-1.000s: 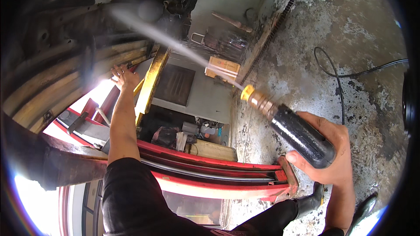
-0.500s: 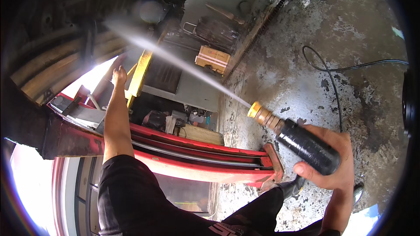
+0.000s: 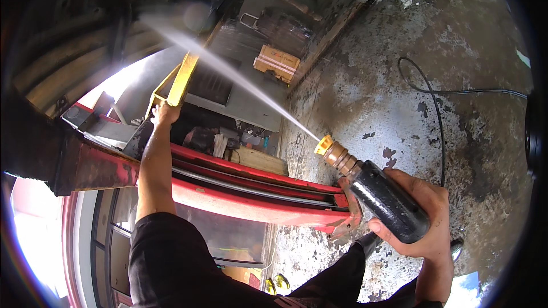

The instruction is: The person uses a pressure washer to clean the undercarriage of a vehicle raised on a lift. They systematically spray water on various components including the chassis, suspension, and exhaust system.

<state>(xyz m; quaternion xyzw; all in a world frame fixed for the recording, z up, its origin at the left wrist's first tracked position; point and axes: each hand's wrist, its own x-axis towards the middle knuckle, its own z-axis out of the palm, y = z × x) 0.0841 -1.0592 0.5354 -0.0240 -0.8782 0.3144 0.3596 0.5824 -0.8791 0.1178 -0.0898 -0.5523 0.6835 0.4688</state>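
My right hand [image 3: 427, 214] is wrapped round a spray gun [image 3: 391, 201] with a black body, brass fittings and a yellow tip. A white jet of water [image 3: 240, 82] shoots from the tip to the upper left, against the dark underside of a vehicle [image 3: 74, 28]. Stretched forward, my left hand [image 3: 165, 113] is closed at the lower end of a yellow metal bar [image 3: 182, 77]; its fingers are partly hidden. Beneath my left forearm runs a red steel column [image 3: 257, 201] with a groove along it.
A black hose [image 3: 438, 120] curls over the wet, stained floor [image 3: 474, 40] at the right. A cardboard box [image 3: 277, 64] lies near a floor ledge. Clutter [image 3: 228, 141] sits behind the red column. A framed glass panel [image 3: 240, 242] stands at the lower middle.
My left hand has moved down and right, from beside the yellow bar to its lower end. My right hand and the spray gun have shifted slightly left and down, still spraying.
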